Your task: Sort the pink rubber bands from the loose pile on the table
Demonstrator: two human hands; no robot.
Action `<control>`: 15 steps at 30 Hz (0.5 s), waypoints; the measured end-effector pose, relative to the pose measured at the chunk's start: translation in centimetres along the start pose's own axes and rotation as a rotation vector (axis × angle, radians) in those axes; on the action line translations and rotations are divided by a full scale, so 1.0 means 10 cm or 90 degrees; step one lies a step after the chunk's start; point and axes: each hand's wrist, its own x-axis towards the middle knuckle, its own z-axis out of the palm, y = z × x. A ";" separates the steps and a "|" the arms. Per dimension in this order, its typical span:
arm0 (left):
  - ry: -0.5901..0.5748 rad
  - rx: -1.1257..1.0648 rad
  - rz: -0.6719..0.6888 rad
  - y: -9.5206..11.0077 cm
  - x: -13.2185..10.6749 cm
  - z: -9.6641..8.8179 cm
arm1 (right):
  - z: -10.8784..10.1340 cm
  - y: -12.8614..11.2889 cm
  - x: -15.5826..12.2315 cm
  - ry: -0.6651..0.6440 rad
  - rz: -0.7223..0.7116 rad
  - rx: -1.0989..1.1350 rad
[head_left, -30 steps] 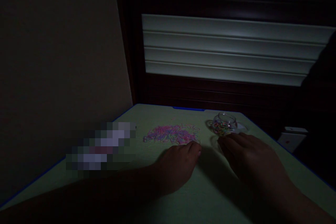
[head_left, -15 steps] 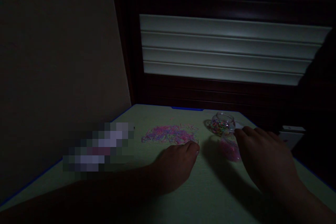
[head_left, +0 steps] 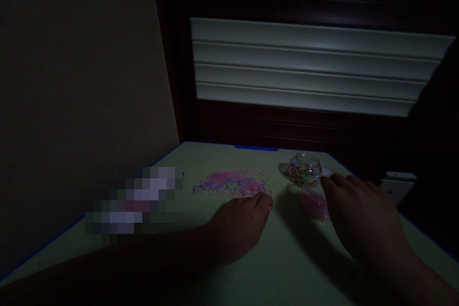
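A loose pile of pink and purple rubber bands (head_left: 229, 182) is spread on the pale green table. At its near right edge rests my left hand (head_left: 245, 229), its fingers curled together; whatever they pinch is hidden. My right hand (head_left: 366, 215) is closed and bent over the right side of a clear jar of pink rubber bands (head_left: 313, 204), covering part of it. Its fingertips are out of sight, so I cannot tell whether they grip the jar or something else. Just behind stands another clear jar (head_left: 304, 168), open-topped, with multicoloured rubber bands inside.
Along the left side of the table (head_left: 283, 263) lies a blurred-out pale object (head_left: 136, 201). A white box-like thing (head_left: 398, 185) is beyond the right edge. A wall and a dark panel with pale slats (head_left: 304, 67) border the table. The light is dim.
Both hands stay in practically the same places. The pile and the jars show no clear difference.
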 end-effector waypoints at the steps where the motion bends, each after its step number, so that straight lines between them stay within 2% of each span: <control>1: -0.002 -0.003 0.000 0.00 0.00 -0.01 | 0.00 0.00 0.00 0.001 -0.001 0.000; 9: -0.003 0.000 0.007 0.01 0.00 -0.02 | -0.05 -0.03 -0.01 0.022 -0.043 0.043; 15: 0.010 -0.001 0.012 0.02 0.00 -0.01 | -0.01 -0.09 0.02 0.035 -0.114 0.117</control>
